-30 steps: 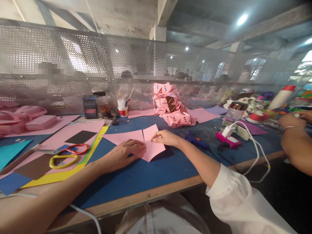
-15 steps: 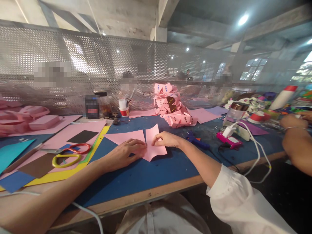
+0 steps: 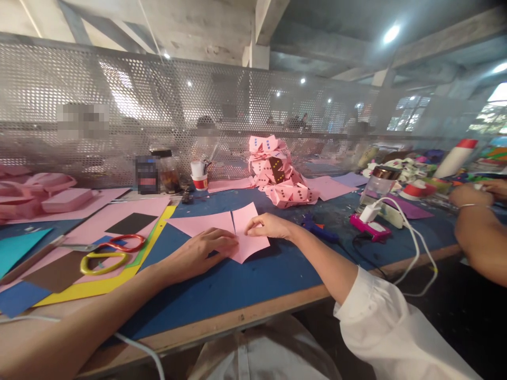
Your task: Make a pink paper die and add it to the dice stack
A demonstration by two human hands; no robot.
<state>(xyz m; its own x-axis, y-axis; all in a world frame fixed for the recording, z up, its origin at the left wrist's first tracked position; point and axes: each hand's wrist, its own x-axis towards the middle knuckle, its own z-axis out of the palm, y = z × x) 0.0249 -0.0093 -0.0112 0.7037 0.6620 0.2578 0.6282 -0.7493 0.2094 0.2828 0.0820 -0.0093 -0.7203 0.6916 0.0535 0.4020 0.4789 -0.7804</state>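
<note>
Pink paper (image 3: 254,245) lies in front of me on the blue tabletop, with a narrow slit running down from its far edge to my left fingertips. Whether the two sides join under my fingers is hidden. My left hand (image 3: 206,250) grips the paper beside the slit, fingers bent over it and thumb low. On the right part, my right hand (image 3: 266,227) pinches the paper between thumb and fingers. The wider left part (image 3: 198,224) lies flat beyond my left hand.
Scissors (image 3: 113,253) lie on coloured sheets at left. Folded pink paper pieces with dots (image 3: 277,171) are heaped behind. A blue glue gun (image 3: 319,228), pink power strip (image 3: 370,228) with white cable, and glass jar (image 3: 378,184) stand right. A co-worker's arm (image 3: 475,227) reaches in far right.
The right part of the pink paper, curled up along the slit before, now lies flatter, and the gap looks narrower. Both hands keep nearly the same place. The view shifts slightly.
</note>
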